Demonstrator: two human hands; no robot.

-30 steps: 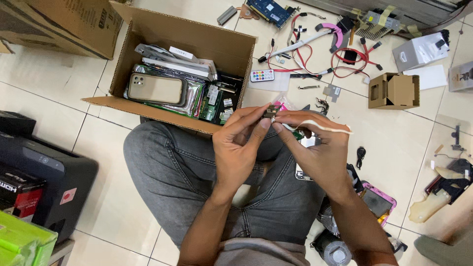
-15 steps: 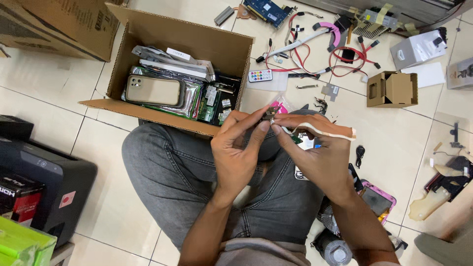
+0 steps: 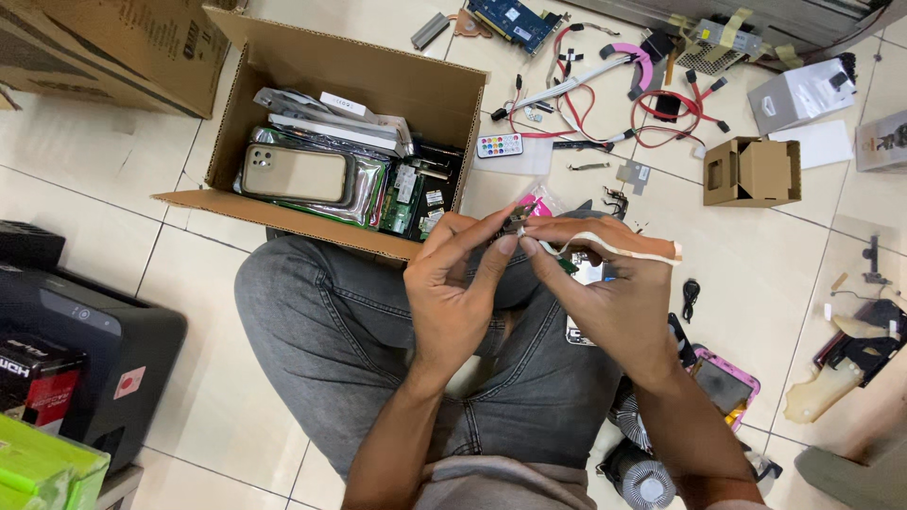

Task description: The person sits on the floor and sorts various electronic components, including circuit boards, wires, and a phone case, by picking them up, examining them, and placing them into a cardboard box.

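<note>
On the tiled floor [image 3: 236, 397], a person sits cross-legged in grey jeans, both hands raised above the lap so that the work comes close under the eyes. The left hand [image 3: 453, 293] pinches a small metal part [image 3: 517, 227] between thumb and forefinger, its grip closed on it; what kind of part it is, I cannot make out at this size. The right hand [image 3: 614, 302] meets it from the other side, fingertips closed on the same part, and a pale strip [image 3: 614, 247] lies draped over its knuckles, seemingly kept there to be within reach. A bit of green board [image 3: 565, 266] shows under the right fingers, though how it joins the part is hidden.

Just ahead of the knees stands an open box [image 3: 378, 71], flaps spread, holding a phone [image 3: 295, 174] in a tan case laid on silvery bags, with circuit boards standing on edge beside it; it sits near enough for either hand to reach in. Beyond the hands, loose things lie scattered well apart: a white remote [image 3: 500, 144], red cables [image 3: 661, 113], a blue card [image 3: 515, 19] and a small carton [image 3: 751, 170]. By the right knee are a pink-cased phone [image 3: 726, 382] and a round fan [image 3: 642, 482]. A black case [image 3: 85, 349] stands to the left.
</note>
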